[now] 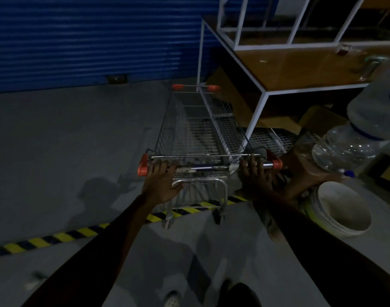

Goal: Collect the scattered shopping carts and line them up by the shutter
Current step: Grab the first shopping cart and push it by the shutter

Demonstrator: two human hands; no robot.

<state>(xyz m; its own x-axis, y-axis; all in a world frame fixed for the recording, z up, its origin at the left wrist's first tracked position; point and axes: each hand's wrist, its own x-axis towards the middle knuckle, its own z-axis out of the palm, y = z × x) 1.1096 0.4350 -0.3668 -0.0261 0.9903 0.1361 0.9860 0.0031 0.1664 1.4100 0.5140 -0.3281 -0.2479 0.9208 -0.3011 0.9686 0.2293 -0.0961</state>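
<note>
A wire shopping cart with orange corner caps stands in front of me, its nose pointing toward the blue roller shutter. My left hand grips the left end of the cart's handle bar. Near the bar's right end my right hand grips it too. The cart's rear wheels sit on a yellow and black floor stripe. No other cart is in view.
A white-framed wooden counter stands close on the cart's right, with wire mesh shelves leaning under it. Large clear water bottles and a white bucket sit at the right. Grey concrete floor stretches left of the cart.
</note>
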